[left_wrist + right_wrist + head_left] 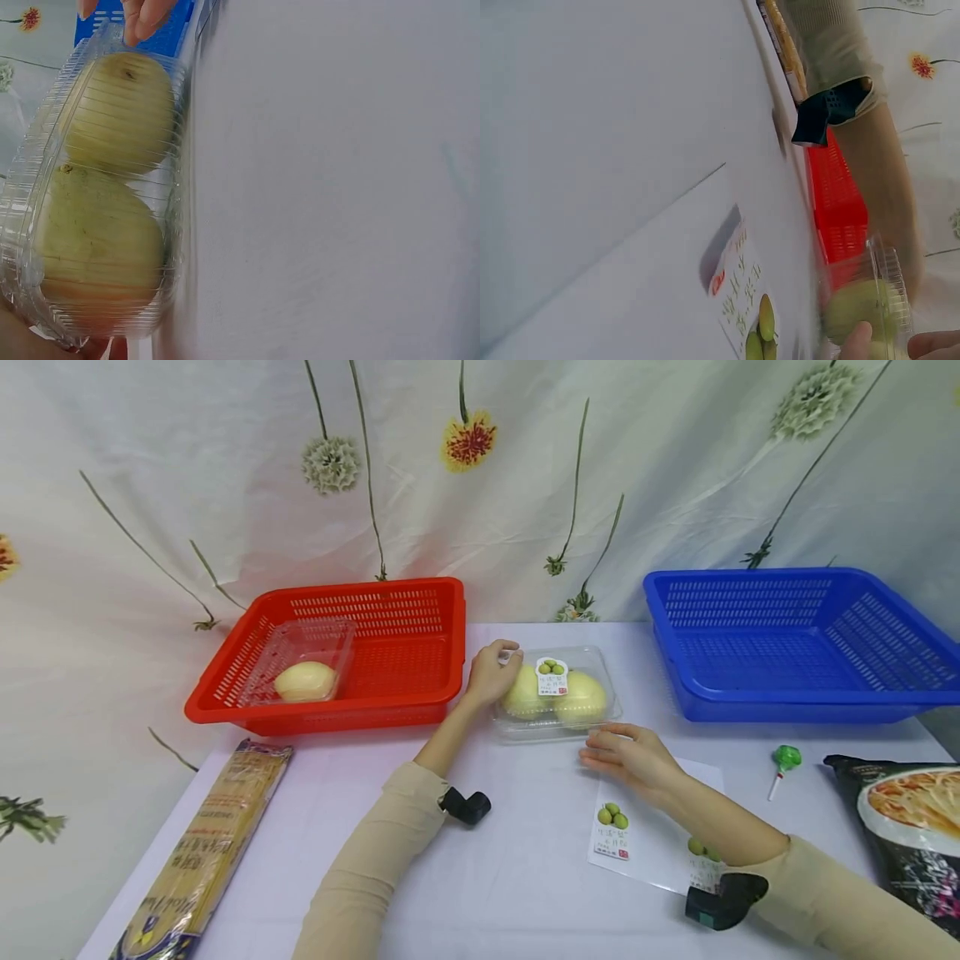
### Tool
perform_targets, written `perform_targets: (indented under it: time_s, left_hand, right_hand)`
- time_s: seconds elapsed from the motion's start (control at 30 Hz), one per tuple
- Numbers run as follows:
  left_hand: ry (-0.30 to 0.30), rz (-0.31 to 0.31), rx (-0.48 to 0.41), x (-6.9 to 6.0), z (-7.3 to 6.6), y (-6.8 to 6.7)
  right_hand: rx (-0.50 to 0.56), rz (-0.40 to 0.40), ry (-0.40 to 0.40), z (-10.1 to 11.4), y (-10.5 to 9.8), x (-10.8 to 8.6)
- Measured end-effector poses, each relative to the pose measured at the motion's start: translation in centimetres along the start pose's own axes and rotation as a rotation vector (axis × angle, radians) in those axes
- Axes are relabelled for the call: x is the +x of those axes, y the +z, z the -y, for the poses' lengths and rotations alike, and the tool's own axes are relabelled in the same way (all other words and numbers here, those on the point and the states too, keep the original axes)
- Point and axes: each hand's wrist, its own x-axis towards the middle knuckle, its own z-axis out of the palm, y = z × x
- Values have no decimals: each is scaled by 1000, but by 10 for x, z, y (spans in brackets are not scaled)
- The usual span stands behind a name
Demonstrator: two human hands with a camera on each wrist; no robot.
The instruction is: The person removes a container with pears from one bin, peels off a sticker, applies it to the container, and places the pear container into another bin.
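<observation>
A clear plastic fruit box (517, 727) with two pale yellow-green fruits (581, 697) sits on the white table between the baskets. A printed fruit label (552, 678) is on its lid. My left hand (495, 672) holds the box's left end, and its fingertips show at that end in the left wrist view. At the front right corner, my right hand (633, 760) has its fingers extended toward the box, fingertips at its edge. Beneath my right forearm lies a white sheet (652, 860) bearing more labels, one (742, 292) with a lifted edge.
At the back left, a red basket (390, 710) holds a clear box (337, 639) with a pale fruit (306, 682). A blue basket (795, 697) stands back right. Packaged noodles (206, 852) lie left; a green lollipop (787, 757) and a dark food bag (911, 835) lie right.
</observation>
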Motion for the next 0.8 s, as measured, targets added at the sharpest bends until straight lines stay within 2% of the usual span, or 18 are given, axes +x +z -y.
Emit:
perform_targets:
  time_s: [0.1, 0.23, 0.43, 0.53, 0.67, 0.8]
  left_hand:
    - [-10, -5, -15, -2, -1, -1]
    - [-42, 6, -20, -6, -3, -1]
    - [-107, 91, 7, -14, -8, -3]
    - [-105, 121, 7, -21, -10, -4]
    - [-101, 122, -24, -34, -15, -1]
    - [-130, 101, -63, -47, -24, 4]
  right_hand:
    - [26, 18, -20, -1, 2, 2]
    - [26, -24, -40, 1, 3, 6]
    - [-47, -115, -70, 5, 2, 16]
    - [-49, -129, -83, 10, 0, 21]
    - [-66, -157, -126, 21, -2, 27]
    - [-171, -195, -178, 34, -3, 33]
